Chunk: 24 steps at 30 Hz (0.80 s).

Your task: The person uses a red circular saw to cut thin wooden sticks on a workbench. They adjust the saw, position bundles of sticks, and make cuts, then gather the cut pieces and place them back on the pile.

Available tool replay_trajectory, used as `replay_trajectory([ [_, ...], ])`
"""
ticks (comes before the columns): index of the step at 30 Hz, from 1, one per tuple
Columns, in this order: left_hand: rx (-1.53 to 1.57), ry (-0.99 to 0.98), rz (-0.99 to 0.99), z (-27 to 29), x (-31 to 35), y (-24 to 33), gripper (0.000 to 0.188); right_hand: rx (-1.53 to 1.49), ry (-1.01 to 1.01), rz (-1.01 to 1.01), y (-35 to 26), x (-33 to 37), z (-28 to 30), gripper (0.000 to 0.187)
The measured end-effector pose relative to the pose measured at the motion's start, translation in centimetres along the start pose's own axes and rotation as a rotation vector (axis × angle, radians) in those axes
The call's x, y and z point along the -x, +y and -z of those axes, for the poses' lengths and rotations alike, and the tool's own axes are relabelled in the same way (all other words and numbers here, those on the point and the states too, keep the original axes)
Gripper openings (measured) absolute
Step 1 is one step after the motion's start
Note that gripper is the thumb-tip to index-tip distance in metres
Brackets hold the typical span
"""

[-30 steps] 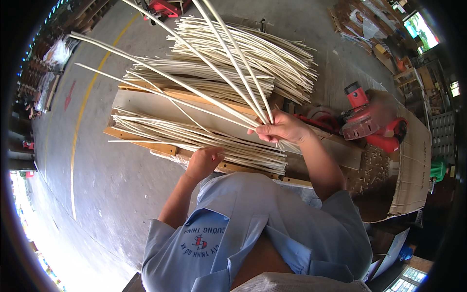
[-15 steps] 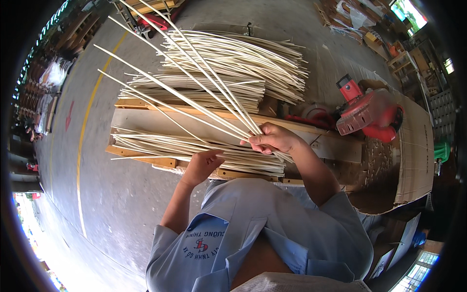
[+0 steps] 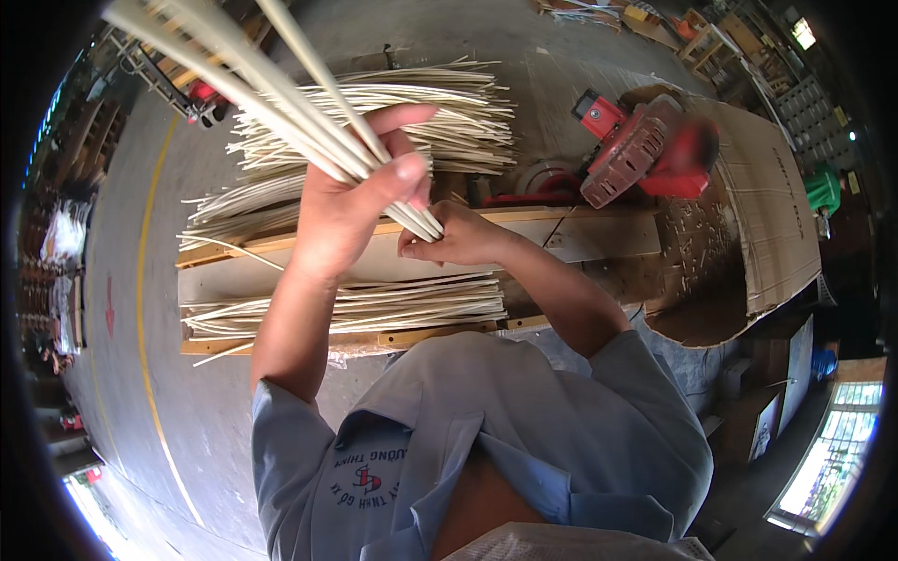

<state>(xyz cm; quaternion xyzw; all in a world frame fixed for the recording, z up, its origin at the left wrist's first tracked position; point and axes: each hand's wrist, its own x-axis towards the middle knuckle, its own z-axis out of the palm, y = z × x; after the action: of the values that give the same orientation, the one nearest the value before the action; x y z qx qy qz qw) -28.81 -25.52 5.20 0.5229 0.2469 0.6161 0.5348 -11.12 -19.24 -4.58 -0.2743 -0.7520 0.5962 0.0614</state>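
Note:
Raised over the bench, my left hand (image 3: 351, 206) is closed around a small bunch of pale thin rods (image 3: 281, 105), thumb across them. The rods slant from the upper left down to my right hand (image 3: 458, 234), whose fingers are closed about their lower ends. Just below the hands, a loose pile of similar rods (image 3: 421, 301) lies along the near side of the wooden bench (image 3: 599, 236). Beyond it are a middle bundle of rods (image 3: 234, 206), partly hidden by my left arm, and a larger far stack (image 3: 458, 117).
A red power saw (image 3: 629, 154) stands right of the bench. Beside it, an open cardboard box (image 3: 767, 210) has small offcuts in it. A yellow line (image 3: 145, 280) runs along the concrete floor at left. Wooden pieces and racks are at the far right.
My left hand has risen from beside the near pile and gripped the rods. The bunch has come closer and gathered tighter; my right hand has moved left and up to its lower ends.

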Motion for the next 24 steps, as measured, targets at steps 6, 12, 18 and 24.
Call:
replay_trajectory([
  [6, -0.269, -0.066, 0.149, -2.9, -1.3, -4.0, 0.033, -0.013, 0.365, 0.25, 10.0, -0.8, -2.9, 0.026],
  [12, -0.288, -0.042, 0.158, -3.6, -0.8, -5.1, 0.042, -0.103, 0.678, 0.242, 11.1, -0.7, -6.7, 0.028],
  [18, -0.141, 0.023, 0.106, -2.5, -0.2, -5.6, 0.041, -0.091, 0.807, 0.253, 11.8, -1.2, -6.3, 0.016],
  [24, 0.026, 0.18, 0.035, -0.4, 1.6, -7.2, 0.043, 0.444, 0.895, 0.123, 13.9, 4.4, -3.1, 0.022],
])
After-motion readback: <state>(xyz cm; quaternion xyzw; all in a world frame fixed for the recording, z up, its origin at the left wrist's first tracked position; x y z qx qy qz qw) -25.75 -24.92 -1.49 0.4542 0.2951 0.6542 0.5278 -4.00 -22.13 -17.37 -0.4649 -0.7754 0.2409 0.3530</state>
